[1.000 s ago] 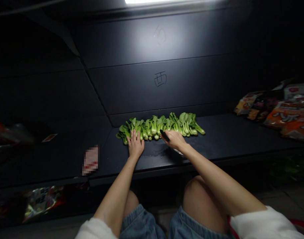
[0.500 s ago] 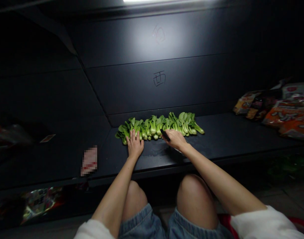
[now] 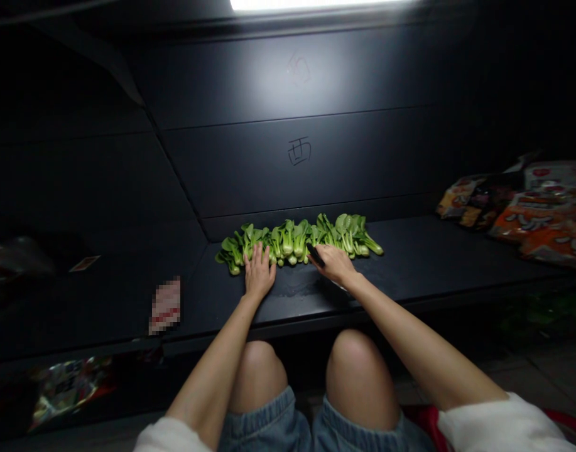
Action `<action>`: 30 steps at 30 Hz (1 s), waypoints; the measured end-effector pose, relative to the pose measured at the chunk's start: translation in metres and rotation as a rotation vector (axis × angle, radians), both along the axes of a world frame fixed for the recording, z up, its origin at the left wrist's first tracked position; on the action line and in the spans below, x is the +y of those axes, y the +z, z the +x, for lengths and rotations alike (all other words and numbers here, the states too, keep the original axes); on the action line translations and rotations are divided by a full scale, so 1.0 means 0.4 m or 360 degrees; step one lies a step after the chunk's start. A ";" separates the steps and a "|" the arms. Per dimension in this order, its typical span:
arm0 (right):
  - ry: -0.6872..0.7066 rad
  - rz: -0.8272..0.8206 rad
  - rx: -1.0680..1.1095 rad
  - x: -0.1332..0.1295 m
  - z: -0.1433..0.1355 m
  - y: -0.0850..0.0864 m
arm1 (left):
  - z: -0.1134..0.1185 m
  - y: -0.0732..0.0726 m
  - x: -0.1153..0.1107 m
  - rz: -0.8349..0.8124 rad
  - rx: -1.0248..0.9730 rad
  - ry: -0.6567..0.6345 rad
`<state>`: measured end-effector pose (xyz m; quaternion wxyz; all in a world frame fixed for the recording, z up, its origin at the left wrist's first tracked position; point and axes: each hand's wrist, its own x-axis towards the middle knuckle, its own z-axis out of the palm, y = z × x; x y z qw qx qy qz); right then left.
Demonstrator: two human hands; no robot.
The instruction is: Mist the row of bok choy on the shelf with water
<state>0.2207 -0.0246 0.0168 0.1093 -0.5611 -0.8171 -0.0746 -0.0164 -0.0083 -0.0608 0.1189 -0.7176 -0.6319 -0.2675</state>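
A row of green bok choy [image 3: 288, 242] lies along the dark shelf [image 3: 410, 251], leaves toward the back panel and pale stem ends toward me. My left hand [image 3: 259, 273] rests palm down against the left part of the row, its fingers stretched out and slightly apart over the stems. At the row's right part, my right hand [image 3: 333, 262] is closed around a slim black object [image 3: 315, 255] that juts out at its upper left. A pale edge shows beneath that wrist; the rest is hidden, so its kind is unclear.
Orange snack-like bags [image 3: 546, 216] are heaped on the shelf at the right. A blurred-out card [image 3: 166, 306] sits at the left front edge, a small card [image 3: 85, 263] farther left. Shiny packets [image 3: 73, 386] lie on a lower level. A lamp [image 3: 316, 5] shines above.
The view has shifted slightly. My left hand has slid a little to the right along the bok choy. My right hand stays by the row with the black object in it.
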 end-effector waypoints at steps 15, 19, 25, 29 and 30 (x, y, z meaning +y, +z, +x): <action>-0.0044 -0.0038 -0.0026 0.011 0.037 0.002 | 0.110 -0.026 0.019 -0.0084 0.0033 -0.0179; -0.0078 -0.0030 -0.0004 0.013 0.041 0.001 | 0.108 -0.024 0.018 -0.0080 0.0051 -0.0160; -0.0057 -0.0080 -0.0018 0.008 0.034 0.010 | 0.109 -0.021 0.015 -0.0113 0.0019 -0.0175; -0.0013 -0.0094 -0.0010 0.009 0.034 0.007 | 0.110 -0.022 0.015 -0.0098 0.0015 -0.0181; -0.0006 -0.0099 -0.0008 0.009 0.036 0.005 | 0.110 -0.023 0.015 -0.0090 0.0020 -0.0180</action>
